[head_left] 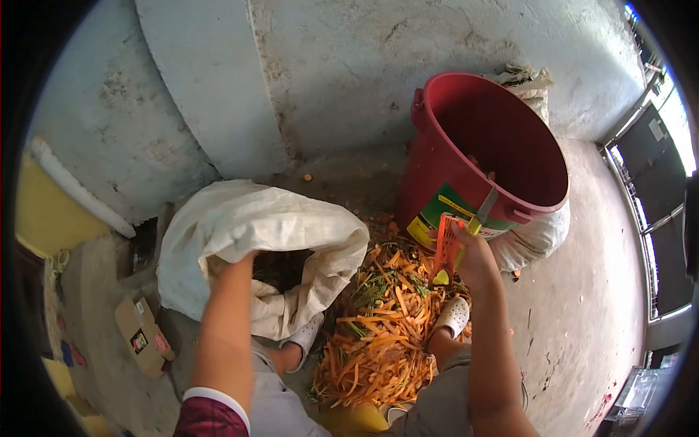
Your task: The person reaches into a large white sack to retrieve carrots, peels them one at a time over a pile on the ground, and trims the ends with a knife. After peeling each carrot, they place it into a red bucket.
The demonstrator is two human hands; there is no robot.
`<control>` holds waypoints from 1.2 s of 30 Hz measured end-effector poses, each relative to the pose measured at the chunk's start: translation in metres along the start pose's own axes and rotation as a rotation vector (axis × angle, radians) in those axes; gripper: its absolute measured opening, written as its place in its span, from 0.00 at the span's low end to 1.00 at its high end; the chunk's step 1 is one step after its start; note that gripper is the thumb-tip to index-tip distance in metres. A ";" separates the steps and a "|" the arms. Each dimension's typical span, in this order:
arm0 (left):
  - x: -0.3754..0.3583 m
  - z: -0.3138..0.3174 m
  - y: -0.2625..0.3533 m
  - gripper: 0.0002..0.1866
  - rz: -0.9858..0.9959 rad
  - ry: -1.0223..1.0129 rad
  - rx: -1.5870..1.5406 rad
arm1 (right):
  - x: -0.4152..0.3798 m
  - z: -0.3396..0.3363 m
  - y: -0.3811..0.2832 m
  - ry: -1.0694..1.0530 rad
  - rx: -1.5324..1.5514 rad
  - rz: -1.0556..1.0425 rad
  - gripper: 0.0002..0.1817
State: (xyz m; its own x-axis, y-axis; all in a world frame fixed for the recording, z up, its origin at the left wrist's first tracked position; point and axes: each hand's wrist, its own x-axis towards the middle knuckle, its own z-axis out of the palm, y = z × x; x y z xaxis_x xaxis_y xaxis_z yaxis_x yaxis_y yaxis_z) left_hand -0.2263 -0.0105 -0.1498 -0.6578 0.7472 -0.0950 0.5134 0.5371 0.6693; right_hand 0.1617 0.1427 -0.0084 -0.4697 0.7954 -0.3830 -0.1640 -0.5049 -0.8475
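Note:
My left hand is hidden inside the mouth of a white woven sack (218,211); only the forearm shows at its opening. My right hand (477,255) is closed around an orange peeler (445,247) and a knife with a yellow-green handle (476,223), its blade pointing up by the bin's rim. Beneath the right hand, between my feet, lies a heap of orange peelings (378,335) mixed with green stems. What the sack holds is dark and cannot be made out.
A large red bin (429,160) stands at the back right, with another pale sack (542,237) behind it. A piece of cardboard (145,337) lies at the left. The wall (342,65) runs behind. Clear plastic containers (641,393) are at the lower right.

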 end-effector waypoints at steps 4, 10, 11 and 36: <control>0.048 -0.081 0.077 0.31 0.185 0.409 -0.293 | -0.006 -0.001 -0.010 0.024 -0.073 -0.032 0.17; 0.065 -0.075 0.120 0.32 0.306 0.467 -0.303 | -0.001 -0.001 -0.009 0.068 -0.042 -0.042 0.16; 0.066 -0.060 0.113 0.32 0.277 0.421 -0.260 | 0.002 -0.002 -0.007 0.077 -0.041 -0.047 0.16; 0.058 0.045 -0.094 0.33 -0.257 -0.299 0.658 | 0.008 -0.032 0.030 0.313 -0.403 0.058 0.11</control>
State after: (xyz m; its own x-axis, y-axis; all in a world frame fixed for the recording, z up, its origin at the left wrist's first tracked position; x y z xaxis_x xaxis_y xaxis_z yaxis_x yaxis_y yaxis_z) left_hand -0.2877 0.0000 -0.2515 -0.6719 0.5909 -0.4465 0.6483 0.7607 0.0311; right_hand 0.1806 0.1443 -0.0481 -0.1759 0.8635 -0.4726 0.2308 -0.4306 -0.8726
